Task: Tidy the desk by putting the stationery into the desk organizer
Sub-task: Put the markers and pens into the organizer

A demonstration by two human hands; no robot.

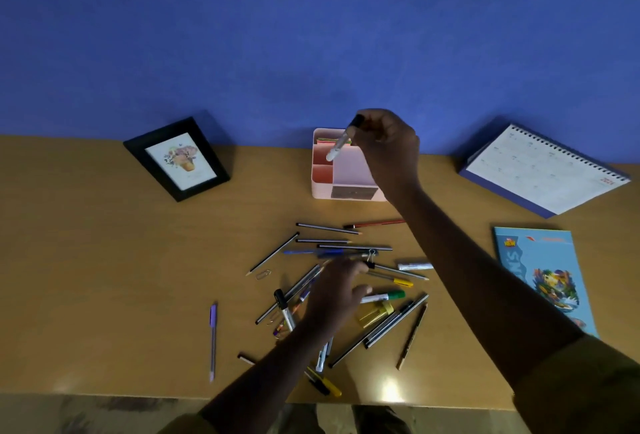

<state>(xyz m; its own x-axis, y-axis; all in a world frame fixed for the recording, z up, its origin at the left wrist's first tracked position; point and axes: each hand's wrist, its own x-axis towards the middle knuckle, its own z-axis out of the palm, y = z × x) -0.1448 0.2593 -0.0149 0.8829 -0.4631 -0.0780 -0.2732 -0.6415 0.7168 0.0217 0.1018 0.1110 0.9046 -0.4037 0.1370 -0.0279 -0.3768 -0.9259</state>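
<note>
A pink desk organizer (349, 165) stands at the back of the wooden desk, with coloured notes in its rear slot. My right hand (386, 146) hovers over it, shut on a white marker with a black cap (341, 142) that points down toward a left compartment. My left hand (337, 289) rests palm down on a scattered pile of pens and pencils (346, 250) in the desk's middle; whether it grips one is hidden. A green-capped marker (384, 296), a yellow pen (398, 281) and a black-capped marker (284, 309) lie around it.
A purple pen (212, 340) lies apart at the left. A black picture frame (176, 158) stands back left, a spiral desk calendar (543, 170) back right, and a blue booklet (547, 277) at the right. The desk's front edge (138, 395) runs near me.
</note>
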